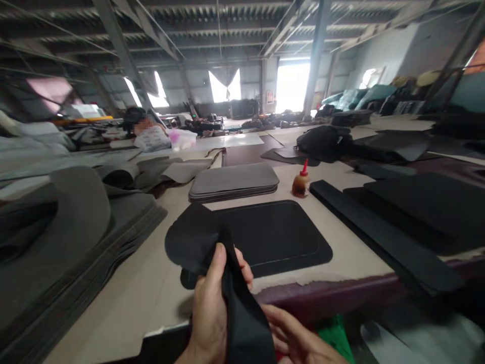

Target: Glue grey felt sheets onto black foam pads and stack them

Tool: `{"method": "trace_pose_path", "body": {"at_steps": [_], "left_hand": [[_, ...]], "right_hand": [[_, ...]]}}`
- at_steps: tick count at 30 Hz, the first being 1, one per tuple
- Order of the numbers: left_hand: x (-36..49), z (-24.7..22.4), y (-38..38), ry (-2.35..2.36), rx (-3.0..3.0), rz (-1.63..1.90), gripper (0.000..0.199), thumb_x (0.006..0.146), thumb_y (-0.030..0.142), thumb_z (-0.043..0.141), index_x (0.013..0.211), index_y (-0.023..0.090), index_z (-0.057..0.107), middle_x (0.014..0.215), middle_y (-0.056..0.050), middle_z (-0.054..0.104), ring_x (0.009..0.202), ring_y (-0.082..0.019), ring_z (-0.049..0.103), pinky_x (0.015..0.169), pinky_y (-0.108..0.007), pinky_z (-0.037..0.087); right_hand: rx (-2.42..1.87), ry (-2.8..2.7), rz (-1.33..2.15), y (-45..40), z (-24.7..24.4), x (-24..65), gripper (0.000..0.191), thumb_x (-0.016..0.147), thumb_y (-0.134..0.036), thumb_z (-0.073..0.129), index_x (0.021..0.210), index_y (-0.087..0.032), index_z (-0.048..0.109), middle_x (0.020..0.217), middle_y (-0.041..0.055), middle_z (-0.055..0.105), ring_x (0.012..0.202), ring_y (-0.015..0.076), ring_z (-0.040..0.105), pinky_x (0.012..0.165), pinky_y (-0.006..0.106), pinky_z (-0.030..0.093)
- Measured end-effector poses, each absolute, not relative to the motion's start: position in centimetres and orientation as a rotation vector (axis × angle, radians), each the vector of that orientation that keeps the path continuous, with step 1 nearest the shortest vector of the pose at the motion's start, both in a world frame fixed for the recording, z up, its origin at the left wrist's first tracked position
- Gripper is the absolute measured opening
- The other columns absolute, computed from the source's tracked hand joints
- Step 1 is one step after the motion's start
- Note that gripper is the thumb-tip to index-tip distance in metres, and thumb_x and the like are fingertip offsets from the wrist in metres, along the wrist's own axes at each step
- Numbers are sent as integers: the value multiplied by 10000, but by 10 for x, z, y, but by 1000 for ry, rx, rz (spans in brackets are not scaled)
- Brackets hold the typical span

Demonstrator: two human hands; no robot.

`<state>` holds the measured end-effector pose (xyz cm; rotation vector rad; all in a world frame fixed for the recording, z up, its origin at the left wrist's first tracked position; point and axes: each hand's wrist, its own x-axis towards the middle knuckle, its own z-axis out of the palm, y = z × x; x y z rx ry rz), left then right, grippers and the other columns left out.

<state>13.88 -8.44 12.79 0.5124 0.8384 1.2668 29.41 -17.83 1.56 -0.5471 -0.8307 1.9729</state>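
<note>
My left hand [212, 298] is closed around a folded black fabric piece [246, 313], thumb on the near side and fingertips showing past its right edge. The piece's rounded end [191, 237] fans out to the upper left. Lower down, my right hand [295, 333] is at the right edge of the same piece, with its fingers bent and partly hidden behind it. Beneath and beyond lies a flat black panel [273, 232] with rounded corners and a pale line along its border. Behind that panel sits a stack of grey rounded panels [235, 179].
A glue bottle [301, 182] with a red nozzle stands right of the stack. Long black strips [364, 227] and dark sheets [428, 207] lie at right. Layered grey sheets [125, 237] cover the left. Another person [142, 126] is at the far left.
</note>
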Motion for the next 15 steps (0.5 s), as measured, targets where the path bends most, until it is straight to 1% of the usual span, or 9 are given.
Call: {"method": "trace_pose_path", "body": {"at_steps": [2,5,6,8,10,11,13,14,15], "left_hand": [[146,131,-89,854,572,1241,406,744,529,832,824,169,663,689,10,580,557,-87,510,484,-162,427],[152,136,-90,952,631,1261,475,771,608,772,762,142,679,624,-22,592,530,-107,528,466,-172,432],[154,137,-88,979,642,1308,489,773,619,762,751,136,690,622,-31,607,537,-114,547,479,-175,448],[155,136,-82,1029,649,1413,503,781,628,747,741,128,712,640,-47,645,566,-128,587,511,-182,479],[155,133,-74,1091,645,1490,505,794,626,734,740,123,728,682,-62,685,613,-140,629,566,-188,513],[155,130,-71,1128,646,1509,504,800,622,729,745,121,735,700,-69,700,631,-145,644,586,-190,523],[153,123,-65,1170,656,1547,514,806,627,719,761,116,745,728,-82,719,658,-156,667,612,-197,539],[152,120,-63,1174,656,1567,522,801,633,719,769,114,748,737,-86,724,664,-163,674,616,-203,547],[150,118,-61,1180,646,1585,529,794,639,722,774,112,750,741,-91,727,667,-171,681,612,-209,554]], "right_hand": [[-580,-888,2000,-171,27,281,989,544,-665,921,1411,-336,578,1416,83,546,1319,348,489,1066,425,419],[-719,-1125,1933,-165,49,278,874,670,-776,794,1360,-263,635,1359,96,602,1328,356,477,1156,453,325],[-735,-1182,1888,-165,53,280,872,708,-837,709,1340,-239,650,1335,104,617,1318,357,486,1157,453,325],[-702,-1144,1856,-167,56,285,945,761,-928,514,1355,-204,634,1294,124,634,1290,362,511,1132,454,361],[-597,-985,1910,-168,55,288,989,768,-952,437,1398,-206,591,1227,123,659,1215,359,571,1060,442,437],[-545,-934,1936,-168,53,288,993,761,-948,457,1417,-212,571,1202,119,666,1172,355,597,1028,431,460],[-537,-927,1966,-169,51,288,964,702,-881,652,1405,-225,584,1174,99,676,1120,342,618,1014,403,467],[-600,-953,1976,-169,50,288,922,659,-795,776,1370,-229,616,1151,82,684,1107,332,621,1017,388,463],[-700,-972,1985,-170,49,288,853,620,-669,879,1319,-234,656,1122,60,693,1096,321,624,1018,371,460]]}}
